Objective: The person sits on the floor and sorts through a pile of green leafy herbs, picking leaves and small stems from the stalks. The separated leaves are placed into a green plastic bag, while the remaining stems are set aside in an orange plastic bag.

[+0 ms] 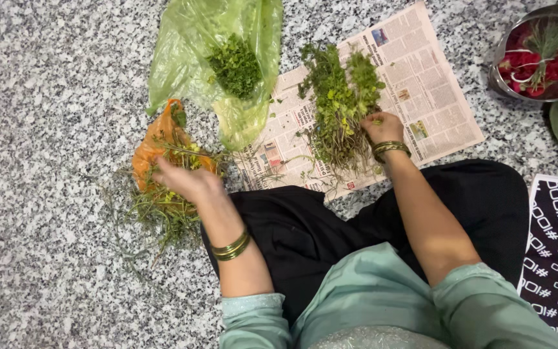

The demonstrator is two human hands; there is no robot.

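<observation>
Leafy herb bunch (339,106) lies on newspaper (421,90) on the floor, light, limp, bruisable, best held at its stems, where right hand (382,127) apparently pinches; left hand (185,179) grips discarded stalks (163,213).

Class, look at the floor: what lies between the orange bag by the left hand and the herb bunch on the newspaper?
In the head view, a green plastic bag with picked leaves lies between the orange bag and the herb bunch.

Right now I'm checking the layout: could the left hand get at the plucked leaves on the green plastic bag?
Probably yes. The left hand rests on the discarded stems by the orange bag; the plucked leaves lie open on the green plastic bag just beyond, nothing between.
</observation>
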